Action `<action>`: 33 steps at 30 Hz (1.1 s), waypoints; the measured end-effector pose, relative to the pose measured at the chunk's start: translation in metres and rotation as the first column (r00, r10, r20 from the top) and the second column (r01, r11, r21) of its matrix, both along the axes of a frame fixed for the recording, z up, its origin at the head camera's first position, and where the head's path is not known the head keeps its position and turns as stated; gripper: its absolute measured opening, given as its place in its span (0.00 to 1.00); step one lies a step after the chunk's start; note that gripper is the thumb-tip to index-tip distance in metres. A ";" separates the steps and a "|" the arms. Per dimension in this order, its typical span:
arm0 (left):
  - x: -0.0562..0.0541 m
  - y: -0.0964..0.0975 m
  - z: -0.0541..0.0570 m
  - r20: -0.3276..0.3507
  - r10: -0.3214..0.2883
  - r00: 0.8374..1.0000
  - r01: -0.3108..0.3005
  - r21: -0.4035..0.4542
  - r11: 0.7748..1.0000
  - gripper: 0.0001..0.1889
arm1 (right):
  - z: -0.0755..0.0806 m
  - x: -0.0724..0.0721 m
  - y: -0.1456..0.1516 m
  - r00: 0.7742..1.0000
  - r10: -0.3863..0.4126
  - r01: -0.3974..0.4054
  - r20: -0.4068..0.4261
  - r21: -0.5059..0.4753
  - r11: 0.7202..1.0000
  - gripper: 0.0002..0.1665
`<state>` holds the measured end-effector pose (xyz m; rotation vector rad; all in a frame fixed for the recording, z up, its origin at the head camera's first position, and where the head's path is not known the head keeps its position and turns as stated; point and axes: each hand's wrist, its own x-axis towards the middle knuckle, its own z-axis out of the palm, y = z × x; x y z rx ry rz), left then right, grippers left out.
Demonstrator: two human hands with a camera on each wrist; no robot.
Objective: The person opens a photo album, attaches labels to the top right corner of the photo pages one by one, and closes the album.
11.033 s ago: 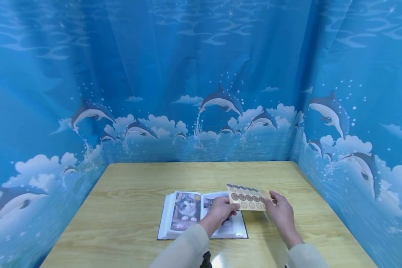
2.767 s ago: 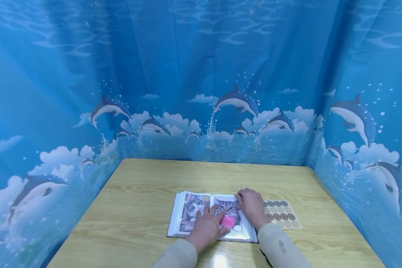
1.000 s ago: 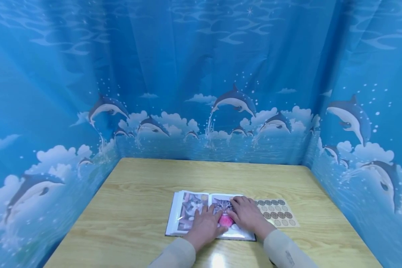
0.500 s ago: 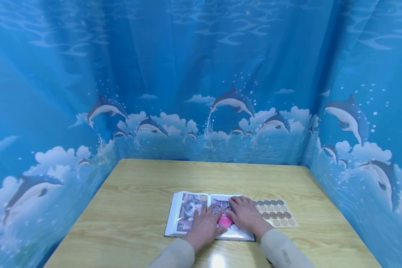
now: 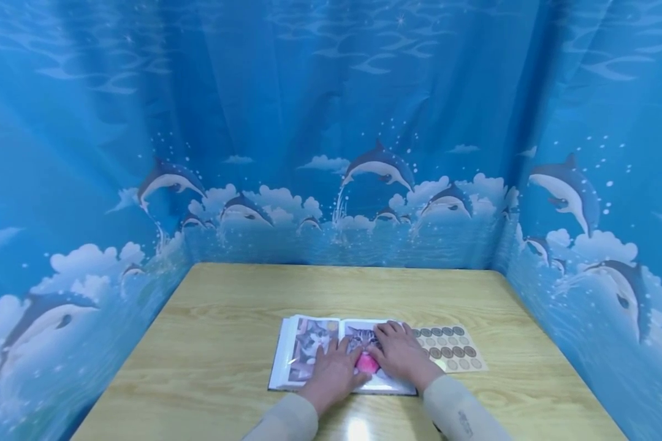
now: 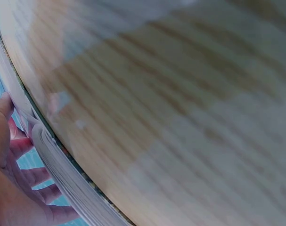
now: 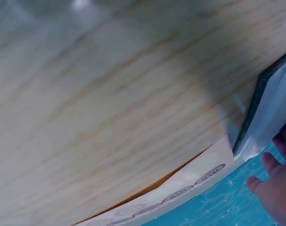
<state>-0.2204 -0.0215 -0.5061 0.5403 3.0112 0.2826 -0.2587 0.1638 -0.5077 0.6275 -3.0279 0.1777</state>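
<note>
1. Far L: blue curtain (image 5: 49, 202) w/ dolphins; it goes round the back to the R too.
2. Wood table (image 5: 198, 355); the book (image 5: 279, 364) lies open on it, nr the front, pics up.
3. L cat pic (image 5: 309, 340): gray + white cat, round gold dot (image 5: 332, 326) nr its top R corner.
4. L hand (image 5: 331, 372): palm down, fingers spread over the book's mid.
5. Striped cat pic (image 5: 360, 338) w/ pink ball (image 5: 367, 363), b/w the hands.
6. R hand (image 5: 403, 352): fingers out, resting on the book's R side; can't tell how hard it presses.
7. Sheet (image 5: 464, 364): on table, R of book, rows of dark + pale rings; L end's partly hidden by R hand.
</note>
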 end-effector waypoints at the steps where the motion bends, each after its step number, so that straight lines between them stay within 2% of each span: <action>1: 0.000 0.000 0.001 0.005 0.002 1.000 -0.002 0.003 1.000 0.39 | -0.001 0.000 0.000 1.000 0.003 -0.003 -0.004 -0.001 1.000 0.38; 7: 0.001 0.001 0.004 0.012 0.004 1.000 -0.005 0.014 1.000 0.39 | -0.007 0.001 0.005 1.000 0.016 -0.015 -0.018 0.025 1.000 0.39; 19: -0.004 0.002 -0.006 -0.029 -0.001 1.000 0.001 -0.016 1.000 0.39 | -0.006 0.005 0.007 0.998 0.020 -0.020 -0.052 -0.003 1.000 0.35; 26: -0.003 0.003 -0.001 -0.002 0.002 1.000 -0.002 -0.011 1.000 0.39 | -0.008 0.003 0.009 0.998 0.012 -0.014 -0.056 -0.051 0.999 0.34; 33: -0.002 0.002 -0.001 0.001 0.010 1.000 -0.010 -0.014 1.000 0.39 | -0.009 -0.001 0.008 0.999 0.005 -0.006 -0.040 -0.025 1.000 0.37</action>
